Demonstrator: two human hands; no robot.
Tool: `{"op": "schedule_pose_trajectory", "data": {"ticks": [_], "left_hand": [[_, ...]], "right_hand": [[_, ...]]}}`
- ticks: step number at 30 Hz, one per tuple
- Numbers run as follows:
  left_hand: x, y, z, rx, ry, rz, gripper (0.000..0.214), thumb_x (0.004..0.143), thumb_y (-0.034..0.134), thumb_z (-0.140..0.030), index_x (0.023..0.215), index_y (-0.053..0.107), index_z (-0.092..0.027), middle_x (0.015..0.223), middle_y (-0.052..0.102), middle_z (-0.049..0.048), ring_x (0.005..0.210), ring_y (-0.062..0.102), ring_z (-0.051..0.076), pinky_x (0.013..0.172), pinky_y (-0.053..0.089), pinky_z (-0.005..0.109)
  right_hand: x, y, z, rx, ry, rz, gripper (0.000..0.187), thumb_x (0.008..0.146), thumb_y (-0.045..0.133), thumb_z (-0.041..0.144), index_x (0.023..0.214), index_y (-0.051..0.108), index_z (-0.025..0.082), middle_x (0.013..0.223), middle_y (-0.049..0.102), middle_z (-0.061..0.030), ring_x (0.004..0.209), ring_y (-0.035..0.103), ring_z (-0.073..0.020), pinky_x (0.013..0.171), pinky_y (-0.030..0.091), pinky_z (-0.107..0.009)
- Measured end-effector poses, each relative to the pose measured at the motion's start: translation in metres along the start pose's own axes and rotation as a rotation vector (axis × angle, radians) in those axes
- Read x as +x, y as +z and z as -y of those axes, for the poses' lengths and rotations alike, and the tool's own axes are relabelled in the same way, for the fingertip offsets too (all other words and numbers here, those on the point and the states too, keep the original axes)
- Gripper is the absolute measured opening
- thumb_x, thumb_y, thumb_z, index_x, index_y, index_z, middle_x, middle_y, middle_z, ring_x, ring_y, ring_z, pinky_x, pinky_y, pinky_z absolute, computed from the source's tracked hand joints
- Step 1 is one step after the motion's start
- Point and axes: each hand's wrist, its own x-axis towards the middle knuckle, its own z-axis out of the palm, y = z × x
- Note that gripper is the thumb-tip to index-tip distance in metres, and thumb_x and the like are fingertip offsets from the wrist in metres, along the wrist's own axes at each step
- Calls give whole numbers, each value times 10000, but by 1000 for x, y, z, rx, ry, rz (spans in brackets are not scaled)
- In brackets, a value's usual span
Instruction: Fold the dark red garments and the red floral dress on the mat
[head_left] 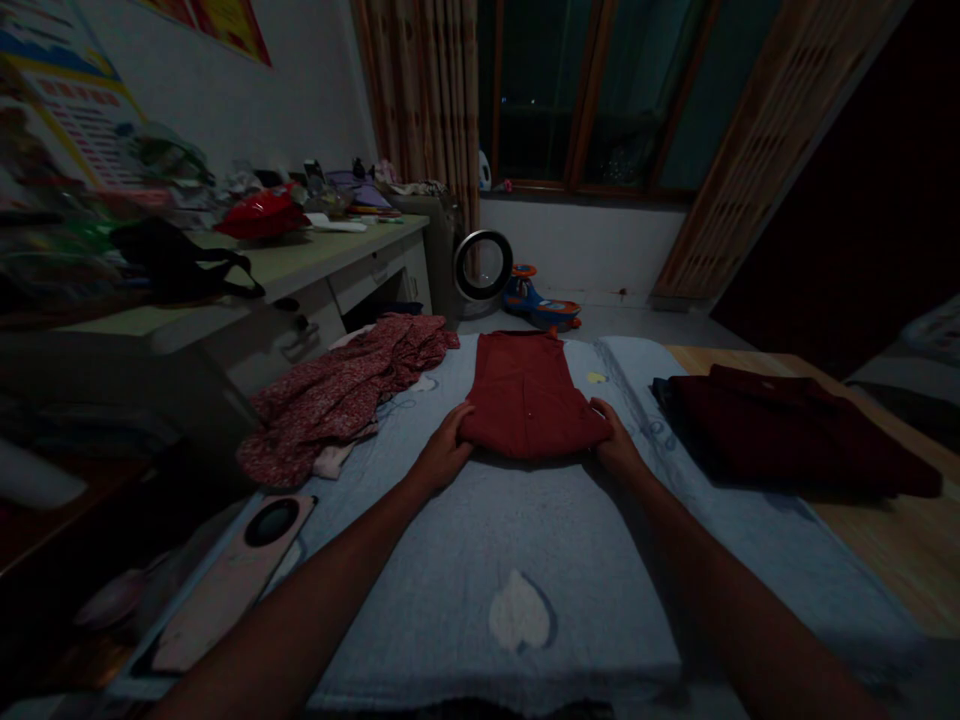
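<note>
A dark red garment (525,395), folded into a narrow panel with small buttons down its middle, lies on a light blue cloth (450,560). My left hand (448,447) grips its near left corner, fingers curled over the edge. At the near right corner, my right hand (616,445) has hold of it too, thumb and fingers closed on the fabric. The near edge between both hands looks slightly raised off the cloth. To the left lies a crumpled red patterned garment (352,390). Folded dark maroon clothes (787,430) are stacked on the right.
A pale phone (232,580) rests at the cloth's left edge. Wooden board (915,530) shows along the right. A cluttered desk (300,270) stands on the left. Beyond are an open round washer door (484,265) and a blue and orange ride-on toy (540,303).
</note>
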Motion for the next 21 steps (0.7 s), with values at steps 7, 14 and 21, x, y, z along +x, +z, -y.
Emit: {"op": "schedule_pose_trajectory", "data": {"ticks": [7, 14, 21], "left_hand": [[7, 7, 13, 91, 25, -9, 734, 655, 486, 33, 1349, 551, -193, 1425, 543, 83, 1321, 501, 225, 1151, 382, 431], [35, -1, 34, 172, 110, 60, 704, 767, 568, -68, 1449, 479, -221, 1550, 404, 113, 1373, 408, 280, 1143, 341, 493], [59, 0, 42, -50, 136, 123, 432, 748, 645, -239, 1175, 703, -204, 1508, 478, 96, 1467, 292, 297, 1207, 222, 480]], "right_hand": [[8, 2, -25, -335, -93, -82, 603, 916, 445, 292, 1511, 382, 220, 1504, 454, -118, 1332, 433, -312, 1079, 374, -493], [31, 9, -45, -159, -217, -3, 505, 873, 527, 285, 1374, 583, 257, 1482, 487, -96, 1354, 419, -312, 1130, 321, -483], [47, -3, -37, 334, -155, 73, 364, 712, 638, 379, 1033, 740, 240, 1439, 536, -82, 1335, 479, -300, 1131, 349, -413]]}}
